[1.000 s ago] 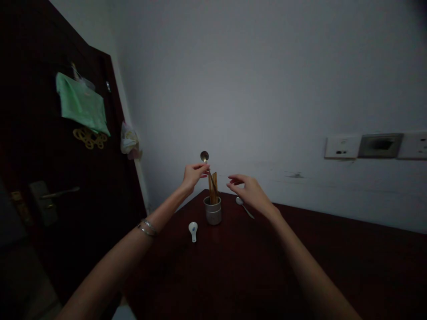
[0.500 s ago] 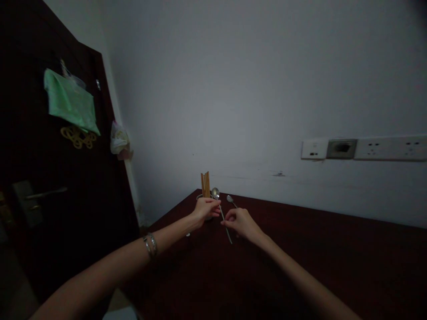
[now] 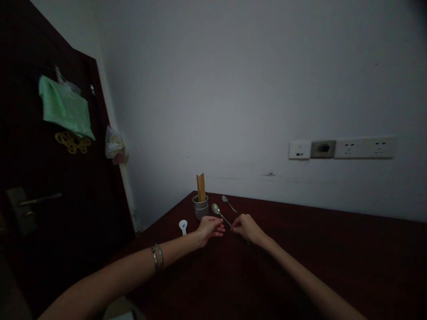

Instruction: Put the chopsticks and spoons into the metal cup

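Note:
A long-handled metal spoon (image 3: 216,209) slants over the dark table, its bowl toward the metal cup. My right hand (image 3: 248,228) pinches its handle, and the tail end shows below my fingers. My left hand (image 3: 210,227) is just left of the handle, fingers apart with nothing seen in them. Behind it stands the metal cup (image 3: 200,210), with several wooden chopsticks (image 3: 200,187) upright inside. A smaller metal spoon (image 3: 229,204) lies beyond the long one. To the left rests a white spoon (image 3: 183,226), its handle partly hidden by my left arm.
The dark red table (image 3: 300,249) runs up against a pale wall (image 3: 233,89) with sockets (image 3: 348,148) on the right. At left is a dark door (image 3: 20,155) with a handle (image 3: 40,199) and a hanging green cloth (image 3: 66,109). A plastic bag (image 3: 114,144) hangs beside it.
My left hand has let go of the long spoon and lowered, uncovering the cup and white spoon. The long spoon has come down in my right hand. The view has shifted slightly right.

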`<state>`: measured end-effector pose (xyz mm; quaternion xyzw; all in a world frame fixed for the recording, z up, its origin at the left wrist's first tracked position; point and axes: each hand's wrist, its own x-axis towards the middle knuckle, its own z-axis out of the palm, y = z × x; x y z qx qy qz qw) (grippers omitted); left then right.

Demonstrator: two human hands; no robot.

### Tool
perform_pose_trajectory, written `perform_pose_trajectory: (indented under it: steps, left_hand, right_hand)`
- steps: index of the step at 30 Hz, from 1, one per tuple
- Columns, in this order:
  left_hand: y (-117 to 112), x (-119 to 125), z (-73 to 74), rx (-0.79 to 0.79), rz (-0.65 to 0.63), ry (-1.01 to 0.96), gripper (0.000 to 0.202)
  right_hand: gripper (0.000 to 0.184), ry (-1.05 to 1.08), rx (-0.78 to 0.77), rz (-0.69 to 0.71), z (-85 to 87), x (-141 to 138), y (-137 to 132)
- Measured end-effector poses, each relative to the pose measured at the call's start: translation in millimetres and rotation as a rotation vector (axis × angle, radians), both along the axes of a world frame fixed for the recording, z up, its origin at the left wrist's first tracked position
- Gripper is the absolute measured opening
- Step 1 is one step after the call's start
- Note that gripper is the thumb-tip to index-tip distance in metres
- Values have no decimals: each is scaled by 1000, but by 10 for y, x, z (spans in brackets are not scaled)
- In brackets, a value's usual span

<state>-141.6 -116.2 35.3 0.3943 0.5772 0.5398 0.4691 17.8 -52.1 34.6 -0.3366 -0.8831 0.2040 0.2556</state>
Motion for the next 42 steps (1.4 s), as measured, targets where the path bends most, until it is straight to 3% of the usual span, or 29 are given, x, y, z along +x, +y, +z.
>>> perform_pose_trajectory:
  steps: [4, 8, 16, 20, 32, 42]
  left_hand:
    - [-120, 54, -58, -34, -79, 117, 30]
    - [-141, 6, 45, 66, -105, 239, 40]
    - [163, -570, 604, 413, 225, 373, 42]
    - [248, -882, 730, 444, 355, 406, 39]
    - [507, -1469, 635, 396, 508, 397, 35]
    - [859, -1535, 444, 203, 440, 419, 30]
  right_hand:
    - [18, -45, 50, 27, -24, 62, 49]
    - [17, -111, 61, 54, -104, 87, 127]
    - [19, -139, 149, 107, -303, 25, 158]
    - [20, -158, 170, 130, -322, -11, 148]
    - [24, -174, 233, 141, -440, -15, 171]
    - [27, -83, 211, 144, -527, 15, 156]
